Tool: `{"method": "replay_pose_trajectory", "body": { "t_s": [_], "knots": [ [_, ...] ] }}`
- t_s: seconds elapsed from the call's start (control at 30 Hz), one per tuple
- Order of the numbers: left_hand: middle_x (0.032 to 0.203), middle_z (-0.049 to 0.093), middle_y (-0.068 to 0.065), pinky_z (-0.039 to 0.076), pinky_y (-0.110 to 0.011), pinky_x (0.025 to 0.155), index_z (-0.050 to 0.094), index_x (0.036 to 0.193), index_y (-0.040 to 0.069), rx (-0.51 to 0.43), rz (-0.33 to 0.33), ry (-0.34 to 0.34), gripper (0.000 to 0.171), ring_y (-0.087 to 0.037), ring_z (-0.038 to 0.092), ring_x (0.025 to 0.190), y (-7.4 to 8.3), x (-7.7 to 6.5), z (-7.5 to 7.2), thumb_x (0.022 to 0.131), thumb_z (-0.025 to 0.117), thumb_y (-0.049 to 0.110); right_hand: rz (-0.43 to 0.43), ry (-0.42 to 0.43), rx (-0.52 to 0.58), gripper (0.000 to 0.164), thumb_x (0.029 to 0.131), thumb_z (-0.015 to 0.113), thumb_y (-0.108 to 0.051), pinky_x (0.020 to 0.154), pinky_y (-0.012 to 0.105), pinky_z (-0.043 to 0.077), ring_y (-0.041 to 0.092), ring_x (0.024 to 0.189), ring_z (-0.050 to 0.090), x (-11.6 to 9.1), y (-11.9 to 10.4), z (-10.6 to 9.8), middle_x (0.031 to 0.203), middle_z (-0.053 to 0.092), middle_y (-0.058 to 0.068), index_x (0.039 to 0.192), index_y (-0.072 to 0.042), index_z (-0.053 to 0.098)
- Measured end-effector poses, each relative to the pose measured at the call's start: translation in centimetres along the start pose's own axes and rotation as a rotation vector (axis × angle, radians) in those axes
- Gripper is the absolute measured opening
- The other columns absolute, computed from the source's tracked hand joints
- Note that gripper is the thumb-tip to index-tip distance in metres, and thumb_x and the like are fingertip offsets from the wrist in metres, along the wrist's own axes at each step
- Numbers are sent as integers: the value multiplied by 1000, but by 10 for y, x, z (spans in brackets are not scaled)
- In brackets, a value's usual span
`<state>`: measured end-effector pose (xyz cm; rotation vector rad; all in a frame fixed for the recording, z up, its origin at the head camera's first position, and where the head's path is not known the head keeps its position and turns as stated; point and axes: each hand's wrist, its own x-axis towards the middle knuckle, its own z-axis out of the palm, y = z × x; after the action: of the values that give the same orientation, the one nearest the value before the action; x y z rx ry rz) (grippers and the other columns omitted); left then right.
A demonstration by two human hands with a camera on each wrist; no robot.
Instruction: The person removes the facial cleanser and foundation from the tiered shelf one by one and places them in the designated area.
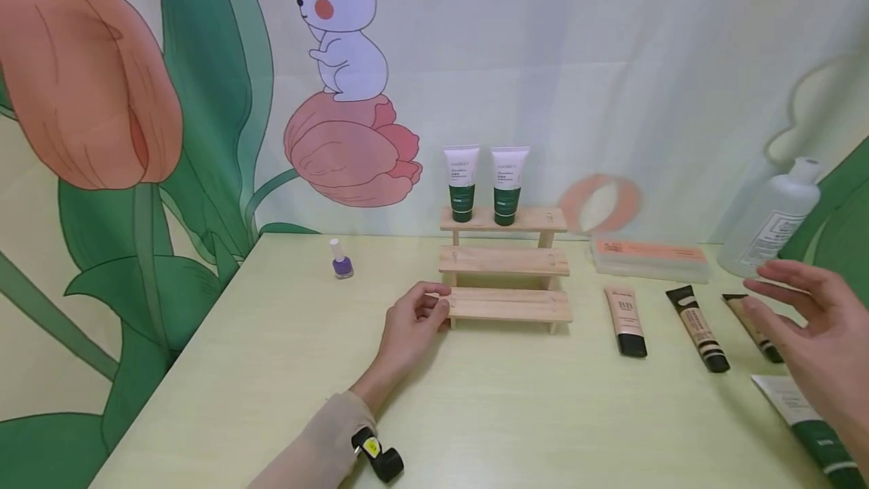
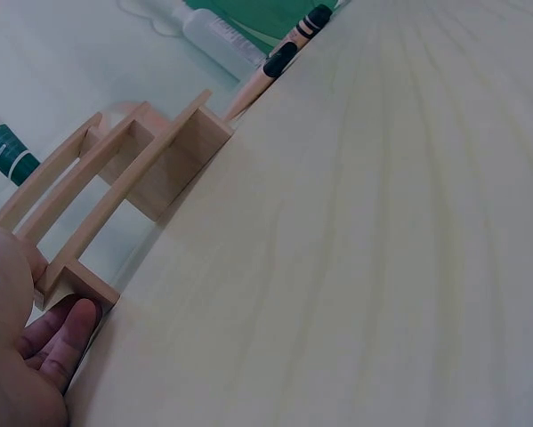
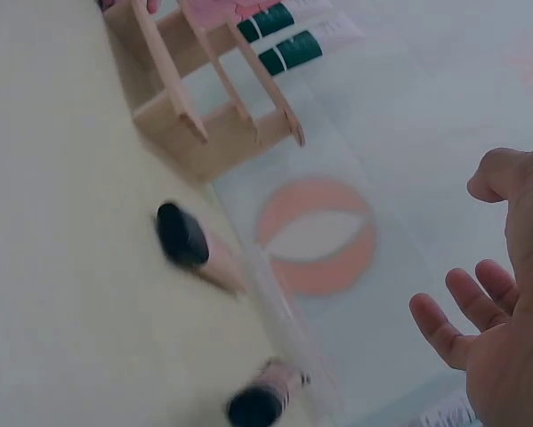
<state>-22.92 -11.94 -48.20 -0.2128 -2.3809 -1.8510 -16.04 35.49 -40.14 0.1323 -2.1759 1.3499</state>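
Note:
A three-step wooden display stand (image 1: 505,261) is set against the backdrop. At the left end of its lowest step, my left hand (image 1: 407,330) grips the wood between thumb and fingers. Two white-and-green tubes, a left one (image 1: 462,179) and a right one (image 1: 508,183), stand upright on the top step. My right hand (image 1: 824,338) hangs in the air at the far right, fingers spread and holding nothing. It partly hides a dark slim tube (image 1: 741,315) and a large white-and-green tube (image 1: 790,406) on the table.
Between stand and right hand lie a beige BB tube (image 1: 624,315) and a black-and-beige tube (image 1: 698,327). Behind them are a flat clear box (image 1: 652,266) with an orange label and a pale bottle (image 1: 774,217). Purple nail polish (image 1: 342,264) stands to the left.

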Motion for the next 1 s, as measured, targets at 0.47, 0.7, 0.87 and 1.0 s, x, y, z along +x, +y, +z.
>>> {"method": "replay_pose_trajectory", "body": {
  "t_s": [0.47,0.7,0.87,1.0],
  "knots": [
    [105,77,-10,68,-27,81,75,129,14,16,13,-10,18,-19,74,86,-1,0,-1,112,68,13,-51,-169,361,60,99,77,9,94,12,59,14,127,68,58,-49,80,143,63,4,154,-7,58],
    [104,76,-10,68,-27,80,75,129,13,14,8,-8,18,-20,74,87,0,-1,-2,112,68,13,-86,-194,293,54,103,77,-2,92,14,62,18,129,66,79,-62,121,142,62,1,152,-13,58],
    [104,76,-10,68,-27,80,75,128,13,11,5,-4,18,-20,73,87,1,0,-2,112,69,12,-82,-209,315,51,104,79,-9,96,16,60,23,129,66,91,-66,147,140,63,3,151,-13,59],
    [104,76,-11,68,-27,80,75,129,12,11,9,-7,18,-20,73,87,1,0,-2,111,69,12,-93,-204,333,49,104,80,-11,98,16,60,27,128,67,99,-67,166,138,64,8,149,-12,60]
  ]
}}
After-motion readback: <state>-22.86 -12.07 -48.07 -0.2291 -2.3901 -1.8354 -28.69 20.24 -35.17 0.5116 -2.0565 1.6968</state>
